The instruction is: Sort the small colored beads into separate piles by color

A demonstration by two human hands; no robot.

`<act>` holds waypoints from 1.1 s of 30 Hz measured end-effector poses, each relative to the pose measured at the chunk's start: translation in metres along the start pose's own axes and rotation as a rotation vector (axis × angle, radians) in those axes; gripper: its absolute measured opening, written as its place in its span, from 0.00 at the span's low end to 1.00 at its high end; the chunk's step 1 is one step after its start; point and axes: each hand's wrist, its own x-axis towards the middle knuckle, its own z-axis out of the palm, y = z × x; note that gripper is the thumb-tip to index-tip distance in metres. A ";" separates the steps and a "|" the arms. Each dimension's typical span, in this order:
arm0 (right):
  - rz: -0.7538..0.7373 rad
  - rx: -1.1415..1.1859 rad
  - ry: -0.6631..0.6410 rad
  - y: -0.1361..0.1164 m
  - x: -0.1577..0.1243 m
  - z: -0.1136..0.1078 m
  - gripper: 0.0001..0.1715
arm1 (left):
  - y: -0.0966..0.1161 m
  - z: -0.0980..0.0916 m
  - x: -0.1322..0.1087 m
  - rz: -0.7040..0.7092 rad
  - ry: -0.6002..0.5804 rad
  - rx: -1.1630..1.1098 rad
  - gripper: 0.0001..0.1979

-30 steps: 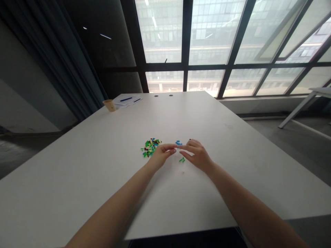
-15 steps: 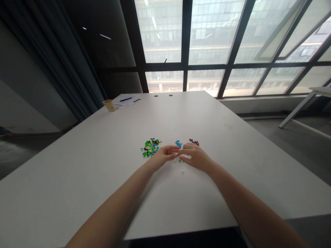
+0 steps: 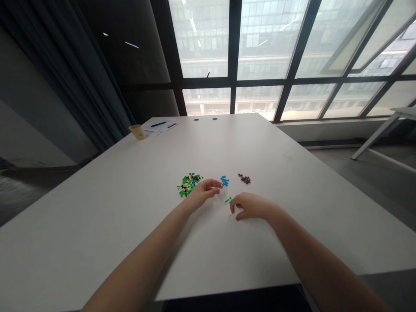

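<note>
My left hand (image 3: pixel 209 189) hovers just right of a heap of small mixed plastic pieces (image 3: pixel 187 185), its fingers curved and parted from the thumb, with nothing visible between them. Beyond its fingertips lies a small group of blue pieces (image 3: pixel 224 181). Lower on the table, my right hand (image 3: pixel 248 206) is bent down, with a gap between thumb and fingers. A faint pale speck shows near its fingertips; whether they touch it I cannot tell. A few green pieces (image 3: pixel 228 199) lie just left of that hand. Dark brown pieces (image 3: pixel 245 179) form another group farther back.
The white table (image 3: pixel 247 147) runs toward the windows. A paper cup (image 3: pixel 138 132) stands at its far left edge, beside papers (image 3: pixel 165 126) with a blue pen (image 3: pixel 158 124). Another white table (image 3: pixel 403 113) is at the right.
My hands were together and have come apart. The right one moved down toward me, over the small pale piece, uncovering the brown group. My left hand shifted slightly up, its fingers more parted.
</note>
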 end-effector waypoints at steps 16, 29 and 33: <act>0.222 0.038 0.736 0.029 0.007 -0.009 0.22 | -0.021 -0.042 0.005 0.038 0.365 1.187 0.12; 0.412 0.121 1.104 0.048 0.004 -0.014 0.22 | -0.022 -0.032 0.008 0.157 0.422 1.214 0.11; 0.424 0.154 1.119 0.047 0.004 -0.015 0.22 | -0.018 -0.026 0.010 0.234 0.389 0.970 0.11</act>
